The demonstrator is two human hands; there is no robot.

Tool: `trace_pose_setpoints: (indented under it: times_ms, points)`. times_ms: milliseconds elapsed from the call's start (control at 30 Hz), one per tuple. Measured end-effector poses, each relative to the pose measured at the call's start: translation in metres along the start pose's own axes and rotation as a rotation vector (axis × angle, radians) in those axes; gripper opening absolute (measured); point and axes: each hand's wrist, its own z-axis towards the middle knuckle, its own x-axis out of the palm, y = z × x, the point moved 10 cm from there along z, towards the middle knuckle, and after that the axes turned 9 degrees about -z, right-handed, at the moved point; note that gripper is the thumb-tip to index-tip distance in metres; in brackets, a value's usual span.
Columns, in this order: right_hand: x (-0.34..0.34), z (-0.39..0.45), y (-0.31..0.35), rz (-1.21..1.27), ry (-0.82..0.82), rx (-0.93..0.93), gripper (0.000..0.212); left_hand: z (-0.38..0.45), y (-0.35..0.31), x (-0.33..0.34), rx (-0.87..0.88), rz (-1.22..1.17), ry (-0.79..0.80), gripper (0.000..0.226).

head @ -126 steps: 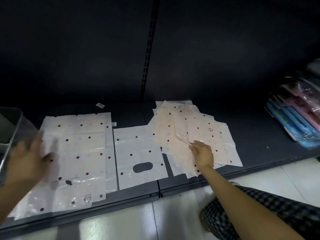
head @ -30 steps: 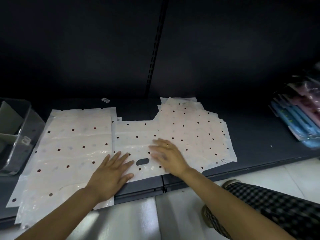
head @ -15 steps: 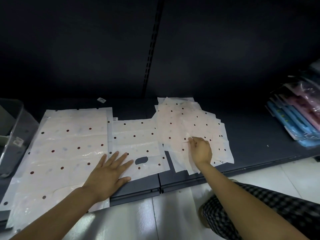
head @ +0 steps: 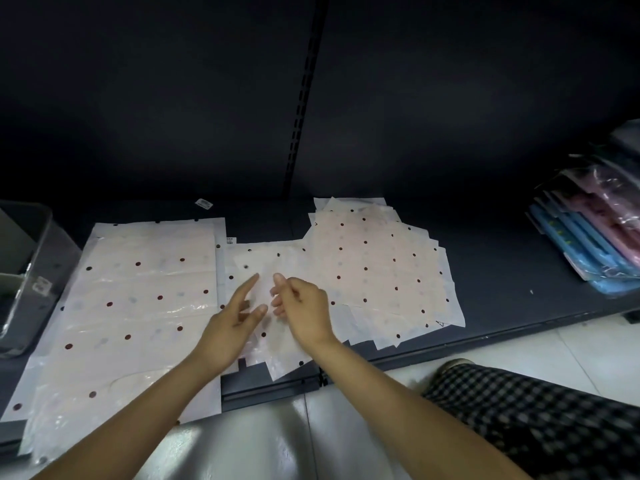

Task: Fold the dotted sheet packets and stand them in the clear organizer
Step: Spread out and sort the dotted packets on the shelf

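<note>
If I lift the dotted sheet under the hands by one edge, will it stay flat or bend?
The middle sheet looks thin and translucent, so it would probably droop. Its glossy film suggests that it may slide over the sheets beneath. It seems very light, so one hand should be enough.

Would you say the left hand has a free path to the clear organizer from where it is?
Probably yes. The left hand is over the middle packet, holding nothing, and only the flat left packet lies between it and the organizer at the shelf's left end.
</note>
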Motion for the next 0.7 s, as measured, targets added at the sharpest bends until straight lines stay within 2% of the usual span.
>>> trace_pose_setpoints:
  times_ms: [133,233,300,367,433,567,633,700]
  points:
    - [-0.054,0.014,-0.032,-0.259,-0.191,-0.055,0.02,0.012,0.003,-0.021,-0.071,-0.113,-0.104,0.05]
    - [-0.101,0.024,-0.083,-0.512,-0.266,0.077,0.041,0.02,0.004,-0.015,-0.105,-0.119,-0.043,0.036]
    - [-0.118,0.028,-0.117,-0.705,-0.218,0.193,0.056,0.025,0.008,-0.006,-0.133,-0.105,0.004,0.036]
    - [-0.125,0.029,-0.137,-0.846,-0.15,0.233,0.061,0.031,0.009,-0.002,-0.128,-0.046,0.01,0.038]
    - [-0.126,0.031,-0.145,-0.894,-0.131,0.221,0.06,0.038,0.004,-0.008,-0.076,0.019,-0.024,0.037]
    - [-0.143,0.034,-0.134,-0.834,-0.28,0.137,0.037,0.048,-0.006,-0.039,0.042,0.238,-0.133,0.028]
    - [-0.149,0.039,-0.128,-0.851,-0.301,0.105,0.028,0.051,-0.001,-0.045,0.058,0.356,-0.109,0.027]
    - [-0.157,0.04,-0.124,-0.769,-0.328,0.125,0.027,0.053,0.006,-0.047,0.027,0.443,-0.072,0.031]
